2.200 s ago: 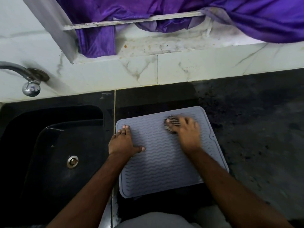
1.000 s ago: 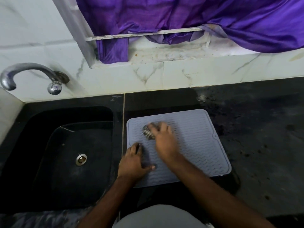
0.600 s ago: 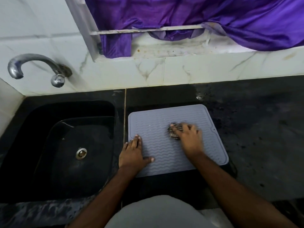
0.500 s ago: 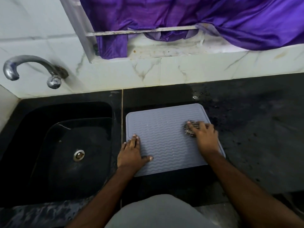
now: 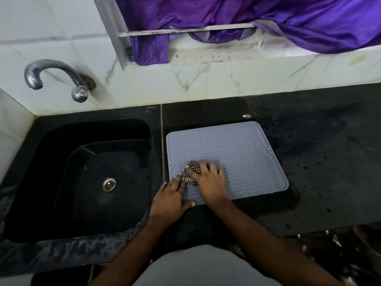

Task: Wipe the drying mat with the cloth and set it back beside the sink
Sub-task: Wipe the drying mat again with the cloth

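While the mat (image 5: 237, 157) lies flat on the counter (image 5: 329, 162) just right of the sink (image 5: 92, 172), the right hand (image 5: 210, 182) has fingers bunched down on the cloth (image 5: 192, 172) at its near-left area, and the left hand (image 5: 171, 197) is splayed flat, pinning the near-left corner without gripping. Mat looks thin, ribbed, floppy and light, probably tacky when damp. I'd lift it by two edges so it doesn't sag.

Open counter to the right, hands crowd the mat's near-left corner

The black counter (image 5: 329, 162) right of the drying mat (image 5: 243, 153) lies bare; both hands (the left hand (image 5: 171, 197) touching the right hand (image 5: 208, 182)) block the corner beside the sink (image 5: 61, 182), the tap (image 5: 51, 75) overhanging its back
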